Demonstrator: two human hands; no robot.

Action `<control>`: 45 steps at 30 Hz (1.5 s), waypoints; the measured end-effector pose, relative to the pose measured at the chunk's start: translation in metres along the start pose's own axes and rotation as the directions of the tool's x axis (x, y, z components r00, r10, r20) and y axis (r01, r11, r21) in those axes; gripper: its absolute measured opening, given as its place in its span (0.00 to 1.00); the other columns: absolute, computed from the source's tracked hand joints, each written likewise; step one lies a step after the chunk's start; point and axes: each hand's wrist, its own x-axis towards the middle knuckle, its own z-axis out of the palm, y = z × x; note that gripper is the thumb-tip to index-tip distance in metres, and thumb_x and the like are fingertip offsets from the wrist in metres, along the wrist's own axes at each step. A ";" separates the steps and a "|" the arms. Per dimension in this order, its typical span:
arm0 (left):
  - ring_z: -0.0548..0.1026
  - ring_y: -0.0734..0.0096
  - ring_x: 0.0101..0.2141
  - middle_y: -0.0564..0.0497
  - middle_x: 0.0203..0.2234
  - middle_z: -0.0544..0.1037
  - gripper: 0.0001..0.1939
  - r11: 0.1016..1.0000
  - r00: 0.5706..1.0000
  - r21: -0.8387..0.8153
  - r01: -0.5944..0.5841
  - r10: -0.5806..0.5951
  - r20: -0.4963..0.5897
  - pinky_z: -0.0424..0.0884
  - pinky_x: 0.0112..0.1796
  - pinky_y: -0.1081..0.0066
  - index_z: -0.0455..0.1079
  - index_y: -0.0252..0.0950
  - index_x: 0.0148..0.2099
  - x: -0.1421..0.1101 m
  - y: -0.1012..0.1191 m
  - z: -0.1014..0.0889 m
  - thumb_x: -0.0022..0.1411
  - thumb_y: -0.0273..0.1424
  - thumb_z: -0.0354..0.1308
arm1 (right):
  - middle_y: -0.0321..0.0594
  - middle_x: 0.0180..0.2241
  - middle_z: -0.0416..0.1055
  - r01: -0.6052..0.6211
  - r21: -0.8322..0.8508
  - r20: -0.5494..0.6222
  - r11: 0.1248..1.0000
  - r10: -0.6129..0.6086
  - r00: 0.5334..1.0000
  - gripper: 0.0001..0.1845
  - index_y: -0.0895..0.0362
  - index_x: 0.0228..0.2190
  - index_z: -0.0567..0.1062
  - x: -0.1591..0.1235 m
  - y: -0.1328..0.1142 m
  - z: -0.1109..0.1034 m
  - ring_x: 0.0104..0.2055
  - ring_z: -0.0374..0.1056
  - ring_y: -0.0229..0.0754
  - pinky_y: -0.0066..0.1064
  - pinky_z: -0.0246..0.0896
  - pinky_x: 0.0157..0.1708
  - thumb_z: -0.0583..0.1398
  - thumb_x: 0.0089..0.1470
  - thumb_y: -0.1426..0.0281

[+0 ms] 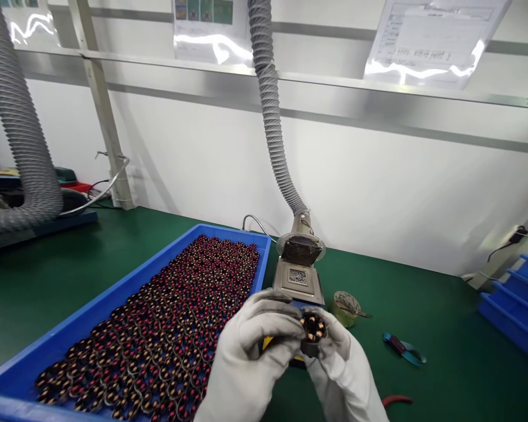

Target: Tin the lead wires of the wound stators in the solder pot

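In front of me I hold a small round motor stator [314, 329], dark with copper-coloured windings facing up towards me. My right hand [345, 363], in a white glove, grips it from the right side. The curled fingers and thumb of my left hand [257, 346], also gloved, pinch its left edge; the glove fingertips are stained dark. Behind my hands stands a small metal solder pot [297, 287] with a square silvery surface. To my left, a long blue tray [92, 305] holds rows of similar stators [158, 328] with copper and red windings.
A ribbed grey hose [273, 111] with a round hood [301, 249] comes down behind the pot. To the right are a small cup [347, 309] with a stick, blue-handled snips [405, 349], a red handle [396, 400] and stacked blue bins [517, 310]. Another hose [22, 117] stands far left.
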 end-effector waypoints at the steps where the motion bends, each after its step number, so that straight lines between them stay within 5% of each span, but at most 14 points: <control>1: 0.74 0.72 0.39 0.56 0.31 0.78 0.08 1.000 0.999 0.004 -0.018 0.018 -0.049 0.72 0.40 0.75 0.74 0.43 0.30 -0.001 0.000 -0.003 0.53 0.23 0.59 | 0.43 0.32 0.76 0.081 -0.066 -0.061 0.995 -0.085 0.994 0.22 0.55 0.34 0.78 0.000 0.004 -0.002 0.32 0.72 0.42 0.29 0.70 0.32 0.72 0.31 0.67; 4: 0.74 0.74 0.43 0.58 0.38 0.78 0.07 0.991 0.987 -0.001 0.134 -0.134 -0.094 0.70 0.44 0.78 0.74 0.47 0.35 0.000 0.001 -0.009 0.55 0.28 0.59 | 0.42 0.39 0.75 0.297 -0.305 -0.195 0.905 -0.365 0.910 0.23 0.51 0.37 0.77 -0.007 0.008 -0.001 0.39 0.71 0.44 0.30 0.70 0.36 0.71 0.34 0.72; 9: 0.75 0.71 0.43 0.52 0.40 0.79 0.13 0.780 0.846 -0.333 0.531 -0.465 0.261 0.69 0.46 0.77 0.74 0.41 0.42 0.001 -0.011 0.010 0.53 0.35 0.62 | 0.34 0.40 0.74 0.435 -0.676 -0.038 0.594 -0.618 0.785 0.20 0.43 0.30 0.78 -0.024 0.008 0.013 0.46 0.67 0.45 0.37 0.62 0.51 0.67 0.38 0.81; 12: 0.77 0.70 0.35 0.50 0.31 0.80 0.10 0.634 0.823 -0.590 0.500 -0.559 0.097 0.73 0.40 0.75 0.76 0.37 0.33 -0.006 -0.020 0.025 0.49 0.37 0.64 | 0.31 0.38 0.74 0.490 -0.756 0.058 0.434 -0.701 0.710 0.28 0.38 0.33 0.77 -0.024 0.013 0.015 0.44 0.69 0.44 0.36 0.63 0.50 0.65 0.39 0.85; 16: 0.77 0.68 0.38 0.50 0.33 0.80 0.12 0.667 0.802 -0.660 0.345 -0.575 -0.162 0.72 0.43 0.71 0.74 0.37 0.34 -0.008 -0.022 0.022 0.48 0.39 0.65 | 0.37 0.42 0.71 0.616 -0.758 0.154 0.215 -0.859 0.488 0.26 0.45 0.39 0.75 -0.015 0.016 0.005 0.40 0.70 0.45 0.36 0.70 0.39 0.64 0.40 0.83; 18: 0.76 0.70 0.40 0.51 0.36 0.80 0.12 0.688 0.812 -0.618 0.380 -0.568 -0.134 0.70 0.45 0.74 0.74 0.38 0.37 -0.004 -0.019 0.016 0.49 0.35 0.65 | 0.42 0.44 0.69 0.638 -0.761 0.242 0.121 -0.859 0.452 0.23 0.51 0.41 0.73 -0.012 0.014 -0.003 0.41 0.70 0.46 0.37 0.72 0.35 0.63 0.43 0.81; 21: 0.76 0.68 0.38 0.48 0.35 0.80 0.14 0.643 0.785 -0.508 0.573 -0.609 0.114 0.72 0.41 0.76 0.75 0.36 0.38 0.000 -0.013 0.016 0.45 0.28 0.67 | 0.46 0.45 0.69 0.667 -0.745 0.391 -0.012 -0.817 0.423 0.22 0.54 0.44 0.71 -0.009 0.013 -0.012 0.43 0.70 0.47 0.39 0.72 0.36 0.61 0.46 0.80; 24: 0.77 0.73 0.28 0.50 0.26 0.81 0.08 0.650 0.764 -0.526 0.548 -0.645 0.000 0.73 0.33 0.79 0.76 0.35 0.30 -0.001 -0.013 0.021 0.43 0.25 0.67 | 0.45 0.44 0.70 0.702 -0.705 0.474 -0.106 -0.806 0.354 0.23 0.54 0.45 0.70 -0.008 0.015 -0.016 0.42 0.70 0.47 0.39 0.72 0.38 0.61 0.45 0.80; 28: 0.77 0.76 0.26 0.55 0.24 0.81 0.06 0.723 0.798 -0.589 0.361 -0.567 -0.207 0.73 0.32 0.82 0.76 0.39 0.26 -0.002 -0.011 0.016 0.41 0.26 0.68 | 0.46 0.45 0.69 0.709 -0.702 0.481 -0.075 -0.783 0.394 0.26 0.55 0.46 0.70 -0.007 0.017 -0.017 0.41 0.71 0.47 0.39 0.72 0.37 0.62 0.43 0.81; 31: 0.77 0.74 0.34 0.54 0.33 0.81 0.12 0.709 0.838 -0.565 0.422 -0.543 -0.055 0.72 0.37 0.83 0.77 0.41 0.35 0.001 -0.006 0.009 0.44 0.26 0.67 | 0.45 0.46 0.68 0.714 -0.699 0.461 -0.033 -0.784 0.415 0.27 0.55 0.46 0.69 -0.008 0.017 -0.016 0.42 0.70 0.46 0.38 0.71 0.40 0.62 0.42 0.83; 33: 0.77 0.74 0.37 0.51 0.35 0.81 0.14 0.670 0.816 -0.527 0.524 -0.571 0.085 0.71 0.38 0.83 0.76 0.39 0.39 0.003 -0.003 0.008 0.47 0.24 0.66 | 0.43 0.46 0.68 0.726 -0.687 0.460 -0.025 -0.789 0.408 0.28 0.54 0.46 0.69 -0.008 0.016 -0.014 0.43 0.69 0.45 0.37 0.70 0.42 0.61 0.42 0.83; 37: 0.76 0.76 0.30 0.51 0.28 0.80 0.08 0.655 0.779 -0.493 0.573 -0.622 0.079 0.72 0.33 0.83 0.76 0.34 0.34 0.004 -0.005 0.013 0.47 0.24 0.65 | 0.42 0.45 0.69 0.735 -0.677 0.486 -0.041 -0.775 0.404 0.28 0.54 0.46 0.70 -0.010 0.018 -0.011 0.43 0.69 0.45 0.34 0.71 0.39 0.61 0.42 0.83; 41: 0.76 0.75 0.32 0.51 0.30 0.80 0.10 0.679 0.788 -0.476 0.559 -0.613 0.051 0.72 0.36 0.81 0.75 0.34 0.37 0.006 -0.011 0.013 0.50 0.29 0.64 | 0.42 0.45 0.69 0.681 -0.728 0.406 0.080 -0.750 0.522 0.26 0.52 0.44 0.70 -0.013 0.020 -0.010 0.43 0.69 0.45 0.35 0.71 0.38 0.62 0.42 0.82; 45: 0.75 0.75 0.39 0.52 0.36 0.80 0.12 0.756 0.745 -0.389 0.525 -0.630 -0.218 0.70 0.41 0.83 0.73 0.38 0.42 0.006 -0.012 -0.001 0.55 0.37 0.60 | 0.41 0.43 0.70 0.610 -0.724 0.268 0.321 -0.685 0.678 0.24 0.50 0.43 0.69 -0.014 0.019 -0.010 0.44 0.68 0.42 0.31 0.70 0.38 0.63 0.43 0.79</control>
